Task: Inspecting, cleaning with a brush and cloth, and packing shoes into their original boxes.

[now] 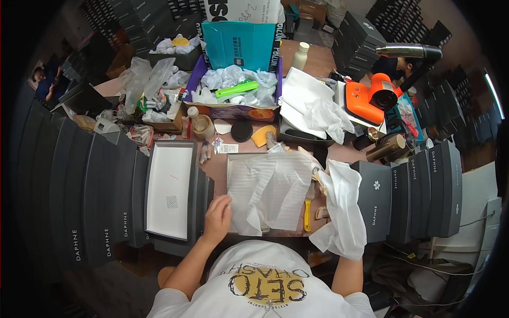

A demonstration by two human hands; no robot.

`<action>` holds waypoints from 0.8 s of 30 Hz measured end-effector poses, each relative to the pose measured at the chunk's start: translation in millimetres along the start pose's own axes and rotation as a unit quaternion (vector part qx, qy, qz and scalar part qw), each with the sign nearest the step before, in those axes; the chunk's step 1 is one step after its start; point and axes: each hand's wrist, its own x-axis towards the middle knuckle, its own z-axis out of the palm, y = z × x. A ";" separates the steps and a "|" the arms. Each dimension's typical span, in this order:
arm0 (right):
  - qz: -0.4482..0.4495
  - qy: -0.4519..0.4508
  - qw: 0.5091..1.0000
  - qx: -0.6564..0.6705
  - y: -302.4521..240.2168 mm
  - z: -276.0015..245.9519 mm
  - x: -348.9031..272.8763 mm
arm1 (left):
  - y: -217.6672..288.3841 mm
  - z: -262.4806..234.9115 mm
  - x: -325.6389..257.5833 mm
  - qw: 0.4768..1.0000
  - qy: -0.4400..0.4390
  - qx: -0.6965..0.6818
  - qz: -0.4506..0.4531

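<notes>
White tissue paper [270, 191] spreads over a shallow open box [230, 161] in front of me, covering most of its inside. My left hand [218, 214] is at the paper's left edge, fingers bent together against it. From the lower right, my right forearm [348, 278] reaches up under a crumpled loose sheet of tissue paper [342, 204]. That sheet hides my right hand and its fingers. Between the box and the loose sheet lies a yellow-handled brush [307, 214]. A small tan thing [322, 213] shows beside the sheet, too little to name.
Dark grey shoeboxes stand in rows at left [114, 196] and right [419, 196]. An empty white-lined box part [168, 191] leans at left. Farther back are a purple carton of crumpled paper [233, 112], a jar [202, 127], an orange machine [366, 100] and another person [395, 64].
</notes>
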 end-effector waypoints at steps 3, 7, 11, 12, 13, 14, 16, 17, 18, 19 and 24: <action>0.076 -0.038 0.996 -0.030 15.4 10.3 9.9 | -32.2 46.5 23.8 0.931 -0.090 0.312 0.167; 0.227 0.011 0.973 -0.037 121.0 12.5 49.0 | -62.8 117.9 61.6 0.810 -0.336 0.469 0.106; 0.165 -0.044 0.983 -0.069 136.0 53.0 31.2 | -83.2 138.7 60.3 0.763 -0.371 0.524 0.072; 0.176 -0.080 0.976 -0.098 119.0 53.5 23.5 | -61.8 124.2 59.5 0.776 -0.385 0.496 0.059; 0.155 -0.042 0.978 -0.133 99.9 45.2 19.5 | -55.6 120.3 59.5 0.761 -0.402 0.506 0.055; 0.135 -0.005 0.977 -0.165 78.3 29.3 15.4 | -50.9 116.3 58.6 0.745 -0.420 0.516 0.050; 0.097 0.060 0.944 -0.309 47.5 -8.4 8.8 | -44.5 112.9 61.8 0.739 -0.430 0.517 0.053; 0.093 0.115 0.945 -0.292 26.1 -3.2 4.8 | -43.1 113.0 62.0 0.751 -0.420 0.506 0.056; 0.051 0.131 0.935 -0.325 16.0 -11.1 2.9 | -42.7 113.9 58.5 0.763 -0.414 0.492 0.059; 0.035 0.126 0.941 -0.313 7.4 -12.1 3.5 | -47.8 106.4 56.4 0.822 -0.408 0.395 0.044; -0.075 0.121 0.944 -0.298 6.9 65.5 27.0 | 85.2 42.6 38.9 0.941 -0.279 -0.193 0.015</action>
